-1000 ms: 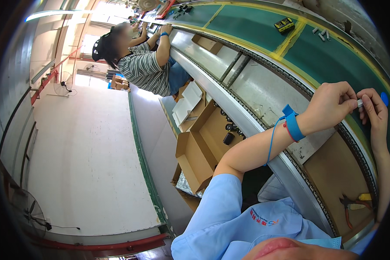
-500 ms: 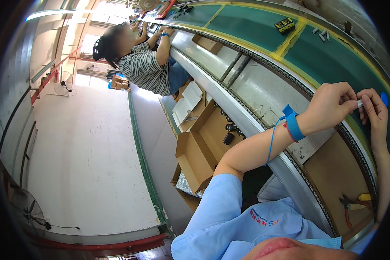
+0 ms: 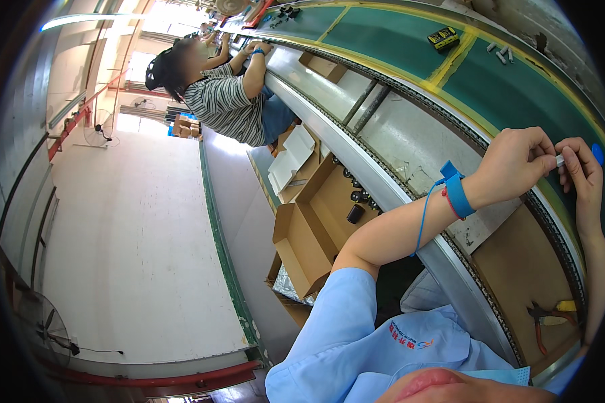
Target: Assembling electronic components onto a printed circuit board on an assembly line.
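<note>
At the right side, over the green work surface (image 3: 511, 94), my two hands meet at a small whitish cylindrical piece (image 3: 560, 160). My left hand (image 3: 515, 164), with a blue wrist strap (image 3: 457, 193) and cord, has its thumb and fingers closed on one end of it. Against the other end press the thumb and fingers of my right hand (image 3: 579, 164). A blue rounded object (image 3: 597, 154) shows just beyond the right hand; its kind is unclear.
A black-and-yellow box (image 3: 444, 38) and several small silvery cylinders (image 3: 501, 52) lie farther along the green surface. Pliers (image 3: 543, 324) rest near my right forearm. Left of the metal rail stands an open carton (image 3: 306, 252) with black parts. A person in stripes (image 3: 225, 104) works farther up.
</note>
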Demonstrator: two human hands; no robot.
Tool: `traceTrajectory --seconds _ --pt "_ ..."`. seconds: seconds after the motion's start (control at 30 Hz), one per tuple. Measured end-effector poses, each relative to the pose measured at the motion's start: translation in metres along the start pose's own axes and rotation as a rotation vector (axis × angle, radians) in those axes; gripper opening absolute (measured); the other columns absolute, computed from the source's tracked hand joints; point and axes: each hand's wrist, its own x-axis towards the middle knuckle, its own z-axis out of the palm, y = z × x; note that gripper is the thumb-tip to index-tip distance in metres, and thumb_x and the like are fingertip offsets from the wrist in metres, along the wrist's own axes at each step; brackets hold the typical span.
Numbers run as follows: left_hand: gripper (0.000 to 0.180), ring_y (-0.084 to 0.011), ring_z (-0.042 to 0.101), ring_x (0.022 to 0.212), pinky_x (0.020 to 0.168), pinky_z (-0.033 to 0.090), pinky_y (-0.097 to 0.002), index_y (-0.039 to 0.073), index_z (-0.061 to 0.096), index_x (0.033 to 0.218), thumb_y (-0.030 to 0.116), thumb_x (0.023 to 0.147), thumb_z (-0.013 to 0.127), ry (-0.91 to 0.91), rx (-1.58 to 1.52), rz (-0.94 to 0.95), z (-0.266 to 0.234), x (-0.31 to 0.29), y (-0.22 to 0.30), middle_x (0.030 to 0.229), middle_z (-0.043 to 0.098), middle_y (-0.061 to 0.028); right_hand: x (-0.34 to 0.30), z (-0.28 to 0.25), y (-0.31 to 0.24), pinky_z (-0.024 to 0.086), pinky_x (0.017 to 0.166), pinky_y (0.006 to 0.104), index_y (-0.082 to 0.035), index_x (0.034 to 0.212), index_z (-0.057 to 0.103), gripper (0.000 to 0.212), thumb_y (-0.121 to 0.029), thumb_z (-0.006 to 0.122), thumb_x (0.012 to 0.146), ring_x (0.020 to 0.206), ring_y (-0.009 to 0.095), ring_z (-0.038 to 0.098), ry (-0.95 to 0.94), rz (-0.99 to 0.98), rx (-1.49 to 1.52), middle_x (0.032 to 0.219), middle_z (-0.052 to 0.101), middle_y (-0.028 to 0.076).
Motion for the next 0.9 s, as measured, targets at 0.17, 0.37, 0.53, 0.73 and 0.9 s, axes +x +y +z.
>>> traceTrajectory --seconds 0.17,0.37,0.53,0.73,0.9 --pt "0.011 -0.0081 0.058 0.058 0.052 0.046 -0.0230 -0.005 0.060 0.085 0.005 0.082 0.063 -0.005 -0.032 -0.008 0.001 0.000 -0.001 0.069 0.064 -0.0075 0.000 0.000 0.000 0.030 0.051 0.0153 -0.008 0.094 0.061 0.020 -0.026 0.052 0.095 0.060 0.001 0.041 0.007 0.006 -0.008 0.070 0.047 -0.005" --pt "0.010 -0.0084 0.058 0.058 0.052 0.046 -0.0231 -0.005 0.059 0.086 0.004 0.084 0.060 -0.026 -0.046 -0.008 0.001 0.001 -0.001 0.069 0.064 -0.0077 -0.001 -0.001 0.000 0.031 0.051 0.0153 -0.008 0.094 0.061 0.020 -0.026 0.052 0.095 0.061 0.001 0.042 -0.003 0.004 0.006 0.071 0.047 -0.005" --pt "0.009 -0.0090 0.058 0.057 0.051 0.046 -0.0232 -0.005 0.058 0.085 0.004 0.084 0.060 -0.024 -0.046 -0.009 0.001 0.000 0.000 0.068 0.064 -0.0078 0.000 -0.002 -0.001 0.031 0.052 0.0153 -0.008 0.096 0.061 0.018 -0.024 0.053 0.094 0.062 0.001 0.042 -0.003 0.004 -0.016 0.073 0.049 -0.005" --pt "0.020 -0.0110 0.059 0.057 0.052 0.046 -0.0249 -0.003 0.050 0.101 0.004 0.084 0.060 -0.035 -0.093 -0.025 0.000 -0.001 0.005 0.069 0.063 -0.0083 -0.001 0.001 -0.010 0.031 0.053 0.0150 -0.007 0.103 0.059 0.016 -0.017 0.055 0.092 0.066 0.000 0.043 0.028 -0.007 -0.010 0.084 0.052 -0.005" --pt "0.022 -0.0131 0.060 0.059 0.054 0.046 -0.0264 -0.002 0.048 0.102 0.005 0.086 0.059 -0.025 0.024 0.031 -0.002 -0.003 0.003 0.070 0.062 -0.0086 -0.002 0.006 -0.005 0.030 0.055 0.0147 -0.007 0.105 0.059 0.019 -0.011 0.060 0.087 0.071 0.000 0.044 0.004 -0.066 -0.011 0.086 0.052 -0.006"
